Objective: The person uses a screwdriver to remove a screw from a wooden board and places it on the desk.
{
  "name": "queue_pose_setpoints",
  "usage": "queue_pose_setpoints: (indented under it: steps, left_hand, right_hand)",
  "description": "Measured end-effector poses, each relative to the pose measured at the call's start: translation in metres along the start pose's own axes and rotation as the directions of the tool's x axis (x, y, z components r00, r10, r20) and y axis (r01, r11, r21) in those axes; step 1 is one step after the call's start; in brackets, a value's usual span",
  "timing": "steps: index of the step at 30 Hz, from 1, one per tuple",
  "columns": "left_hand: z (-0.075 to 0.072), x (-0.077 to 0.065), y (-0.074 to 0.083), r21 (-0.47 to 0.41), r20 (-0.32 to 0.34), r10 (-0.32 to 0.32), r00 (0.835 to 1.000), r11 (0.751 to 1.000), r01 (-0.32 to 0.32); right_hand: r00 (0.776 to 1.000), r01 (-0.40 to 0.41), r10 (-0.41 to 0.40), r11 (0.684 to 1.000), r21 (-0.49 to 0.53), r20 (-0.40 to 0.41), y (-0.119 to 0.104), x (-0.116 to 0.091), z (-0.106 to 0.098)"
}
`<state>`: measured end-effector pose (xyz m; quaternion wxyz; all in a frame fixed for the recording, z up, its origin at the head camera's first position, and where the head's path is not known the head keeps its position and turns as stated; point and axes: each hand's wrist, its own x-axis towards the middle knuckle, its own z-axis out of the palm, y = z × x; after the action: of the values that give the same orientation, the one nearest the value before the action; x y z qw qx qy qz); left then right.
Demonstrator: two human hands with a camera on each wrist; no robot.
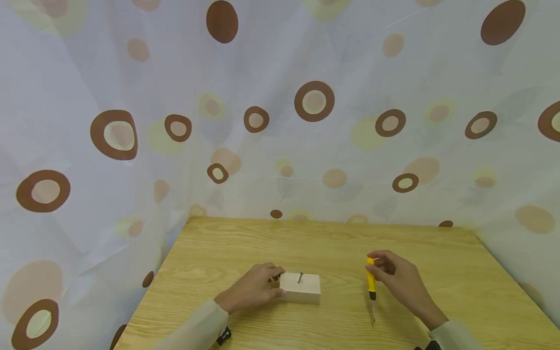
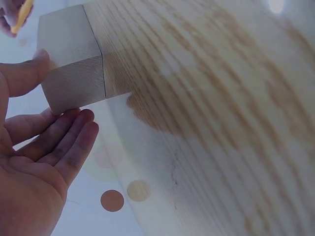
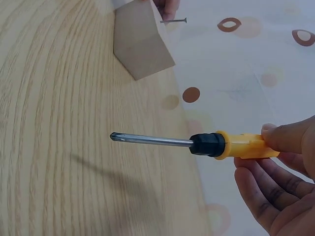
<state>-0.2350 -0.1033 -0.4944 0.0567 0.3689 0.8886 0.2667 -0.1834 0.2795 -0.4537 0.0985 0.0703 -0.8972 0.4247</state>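
A pale wooden block (image 1: 300, 295) lies on the table, and a screw (image 1: 300, 278) stands up from its top face, leaning slightly. My left hand (image 1: 255, 288) grips the block's left end, with the thumb on the near side and fingers at the back; the left wrist view shows the thumb (image 2: 30, 73) against the wood. To the right, my right hand (image 1: 400, 279) pinches the yellow handle of a screwdriver (image 1: 371, 279). Its shaft points down, apart from the block. In the right wrist view a cross-shaped tip shows on the screwdriver (image 3: 165, 140), and the screw (image 3: 174, 20) juts from the block.
The wood-grain table (image 1: 210, 248) runs back to a pale curtain (image 1: 280, 146) patterned with brown and beige circles. This curtain also closes off the left and right sides. A dark strap (image 1: 224, 335) sits at the left wrist.
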Motion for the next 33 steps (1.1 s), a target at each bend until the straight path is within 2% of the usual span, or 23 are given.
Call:
queue_pose_setpoints:
  steps: [9,20,33]
  left_hand:
    - [0.000,0.001,-0.001,0.022,-0.005,0.025,1.000,0.999,-0.025]
    - [-0.002,-0.001,0.002,0.027,-0.004,0.007,1.000,1.000,-0.007]
    - [-0.002,0.000,0.002,0.020,0.001,-0.002,1.000,1.000,0.002]
  right_hand:
    - [0.999,-0.038,0.038,0.999,-0.018,0.006,0.013,-0.001,0.000]
    - [0.998,-0.067,0.068,0.996,-0.063,0.014,0.031,-0.003,-0.002]
    - [0.994,-0.102,0.105,0.988,-0.113,0.024,0.041,-0.006,-0.004]
